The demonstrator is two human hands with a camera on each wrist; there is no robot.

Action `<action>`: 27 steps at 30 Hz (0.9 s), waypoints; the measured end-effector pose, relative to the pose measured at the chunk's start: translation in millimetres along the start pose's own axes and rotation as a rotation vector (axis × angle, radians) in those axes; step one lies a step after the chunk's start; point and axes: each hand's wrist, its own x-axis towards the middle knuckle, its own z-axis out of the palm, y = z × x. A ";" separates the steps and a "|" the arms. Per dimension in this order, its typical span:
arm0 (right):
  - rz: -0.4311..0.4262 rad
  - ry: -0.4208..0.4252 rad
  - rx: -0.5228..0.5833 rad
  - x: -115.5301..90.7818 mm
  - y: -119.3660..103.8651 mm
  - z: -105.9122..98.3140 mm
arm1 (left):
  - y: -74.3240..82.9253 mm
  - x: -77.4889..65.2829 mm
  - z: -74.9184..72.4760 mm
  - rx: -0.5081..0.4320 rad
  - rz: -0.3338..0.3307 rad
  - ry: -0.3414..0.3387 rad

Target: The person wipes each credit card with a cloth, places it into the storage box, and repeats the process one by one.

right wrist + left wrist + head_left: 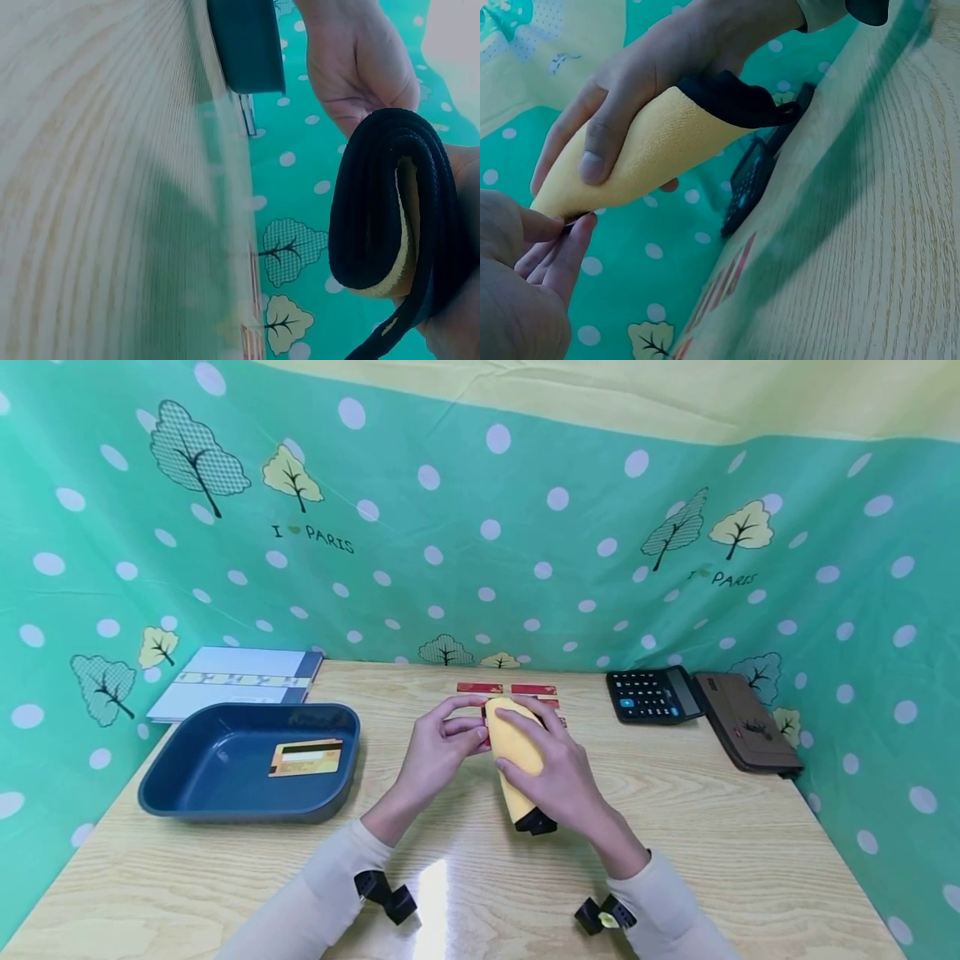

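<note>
A folded yellow cloth with black edging (516,745) is held above the table, its layers rolled together. My right hand (558,772) grips it from the right, fingers over the top and thumb along the near side. At its upper left end, my left hand (437,747) pinches a small, thin red card (486,724) that is mostly hidden by the fingers and cloth. In the left wrist view the left thumb and fingers meet right at the cloth's tip. The right wrist view shows the cloth's black layered end (367,202). Several red cards (480,687) lie on the table behind the hands.
On the left stands a blue tray (202,777) with gold cards (307,758) in it; a notebook (232,672) lies behind it. A black calculator (652,695) and a brown wallet (750,722) lie at the back right. A polka-dot curtain (487,552) encloses the table.
</note>
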 end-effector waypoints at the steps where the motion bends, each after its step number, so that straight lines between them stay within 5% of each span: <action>1: 0.002 -0.001 -0.004 0.3 0.4 -0.6 | 0.2 0.0 -0.1 -0.004 0.002 -0.001; 27: 0.137 0.041 -0.022 9.0 24.1 -29.6 | 7.9 -1.0 -5.5 0.023 -0.013 0.015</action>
